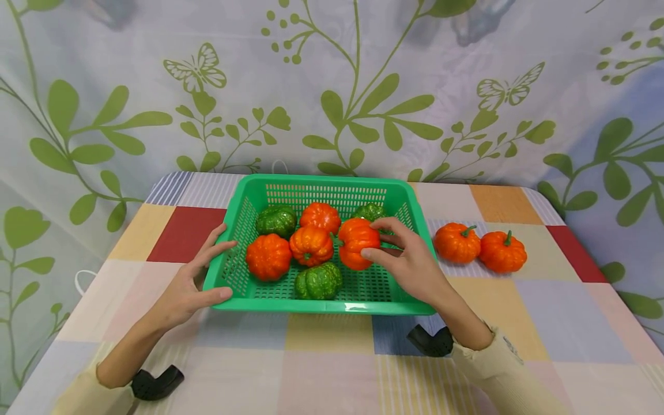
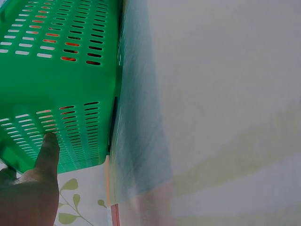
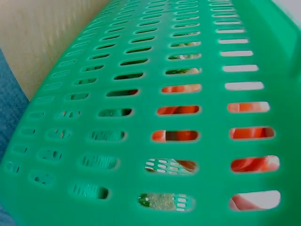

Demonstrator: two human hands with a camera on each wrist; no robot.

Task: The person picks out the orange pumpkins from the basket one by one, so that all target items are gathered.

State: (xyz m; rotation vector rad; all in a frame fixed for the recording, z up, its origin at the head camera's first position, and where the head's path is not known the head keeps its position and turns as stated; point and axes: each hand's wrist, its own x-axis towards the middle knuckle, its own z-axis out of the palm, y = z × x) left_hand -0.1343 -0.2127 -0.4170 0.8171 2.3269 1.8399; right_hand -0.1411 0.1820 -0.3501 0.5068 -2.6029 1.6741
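Observation:
My right hand [image 1: 407,259] pinches an orange toy pumpkin [image 1: 358,245] between thumb and fingers, inside the right half of a green plastic basket [image 1: 332,306]. My left hand [image 1: 184,288] rests on the basket's left end, thumb near the front corner and fingers spread over the rim. In the left wrist view, a fairly straight finger [image 2: 48,153] touches the slotted wall. Other orange pumpkins [image 1: 268,257] and several green ones [image 1: 318,281] lie in the basket. The right wrist view shows mostly the slotted basket wall [image 3: 131,113], with orange behind it; my right hand is hidden there.
Two orange pumpkins [image 1: 502,252] sit side by side on the table, right of the basket. A patchwork cloth [image 1: 332,369] covers the table. Behind it hangs a leaf-patterned curtain [image 1: 233,86]. A black wrist device [image 1: 157,383] sits near each sleeve.

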